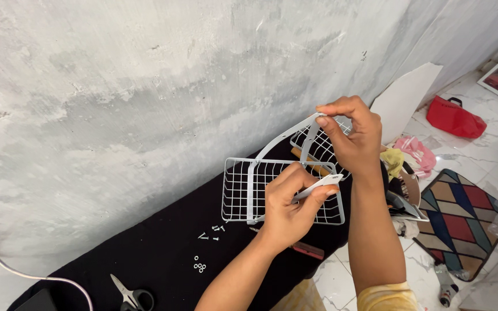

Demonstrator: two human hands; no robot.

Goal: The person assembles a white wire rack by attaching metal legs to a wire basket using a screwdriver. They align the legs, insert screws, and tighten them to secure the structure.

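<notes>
White wire basket (243, 190) gripped by two hands: left hand (288, 208), right hand (353, 138).

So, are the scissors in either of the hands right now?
No, the scissors lie on the black cloth, while both hands, left and right, grip the white wire basket.

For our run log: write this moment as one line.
left hand: grips flat white strip | right hand: pinches rack frame | screws: on black cloth

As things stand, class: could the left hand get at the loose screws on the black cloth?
Probably yes, once freed: the left hand holds a white strip, and the screws lie uncovered on the cloth just beside it.
</notes>
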